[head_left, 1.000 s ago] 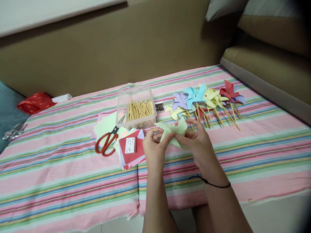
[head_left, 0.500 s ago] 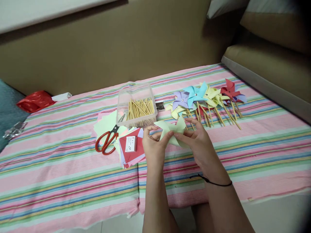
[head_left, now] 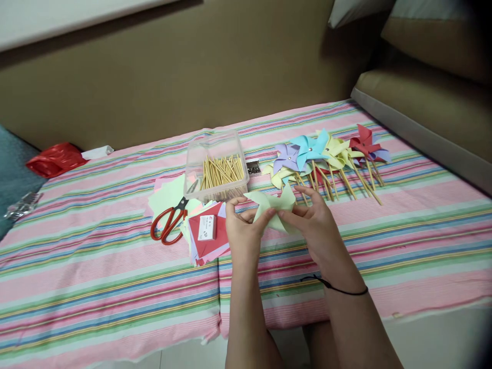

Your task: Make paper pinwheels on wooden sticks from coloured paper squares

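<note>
Between my two hands is a pale green paper pinwheel [head_left: 277,205], its blades folded in and no stick visible on it. My left hand [head_left: 248,225] pinches its left side, the thumb pressed near the centre. My right hand [head_left: 312,220] grips the right side, with its thumb close to the left one. Left of my hands, a small white box [head_left: 207,227] rests on a stack of coloured paper squares [head_left: 203,251]. Beyond my right hand lie several finished pinwheels [head_left: 310,148] on wooden sticks.
A clear plastic box [head_left: 215,146] holds many wooden sticks [head_left: 223,171]. Red-handled scissors [head_left: 169,223] lie over pale green paper [head_left: 165,193]. A small packet of metal pieces [head_left: 252,168] sits beside the box. At far left is a red plastic bag [head_left: 57,159]. Striped cloth [head_left: 115,266] covers the surface.
Almost nothing differs. Both hands keep their hold on the green paper pinwheel, with only a very slight shift of the fingers.
</note>
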Available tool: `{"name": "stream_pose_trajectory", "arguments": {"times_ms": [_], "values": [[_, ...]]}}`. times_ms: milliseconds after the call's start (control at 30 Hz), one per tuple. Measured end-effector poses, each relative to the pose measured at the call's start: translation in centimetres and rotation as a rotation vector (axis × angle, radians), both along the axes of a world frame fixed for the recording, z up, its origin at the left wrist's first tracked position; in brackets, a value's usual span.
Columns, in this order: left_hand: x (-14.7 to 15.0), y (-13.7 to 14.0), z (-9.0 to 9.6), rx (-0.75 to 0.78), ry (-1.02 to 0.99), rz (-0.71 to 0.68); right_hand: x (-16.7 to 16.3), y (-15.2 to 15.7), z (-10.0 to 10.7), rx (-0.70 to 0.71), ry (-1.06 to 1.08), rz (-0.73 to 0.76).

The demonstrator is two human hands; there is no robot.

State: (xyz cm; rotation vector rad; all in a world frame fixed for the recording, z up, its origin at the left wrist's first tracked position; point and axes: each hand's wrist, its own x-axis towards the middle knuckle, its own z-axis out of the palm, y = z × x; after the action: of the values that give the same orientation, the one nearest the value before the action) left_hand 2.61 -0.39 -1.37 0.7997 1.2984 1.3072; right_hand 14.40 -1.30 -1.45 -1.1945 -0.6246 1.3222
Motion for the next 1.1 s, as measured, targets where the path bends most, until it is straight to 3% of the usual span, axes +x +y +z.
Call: {"name": "stream_pose_trajectory", "arguments": {"times_ms": [200, 533, 1100], "values": [[-0.45, -0.13, 0.39, -0.009, -0.035, -0.096, 0.01, 0.00, 0.14, 0.001, -0.059, -0.044], [-0.57, -0.13, 0.16, -0.020, 0.028, -0.065, 0.23, 0.11, -0.24, -0.003, -0.073, -0.006], [-1.01, -0.16, 0.06, -0.023, 0.050, -0.139, 0.32, 0.19, -0.24, -0.011, -0.086, -0.038]]}}
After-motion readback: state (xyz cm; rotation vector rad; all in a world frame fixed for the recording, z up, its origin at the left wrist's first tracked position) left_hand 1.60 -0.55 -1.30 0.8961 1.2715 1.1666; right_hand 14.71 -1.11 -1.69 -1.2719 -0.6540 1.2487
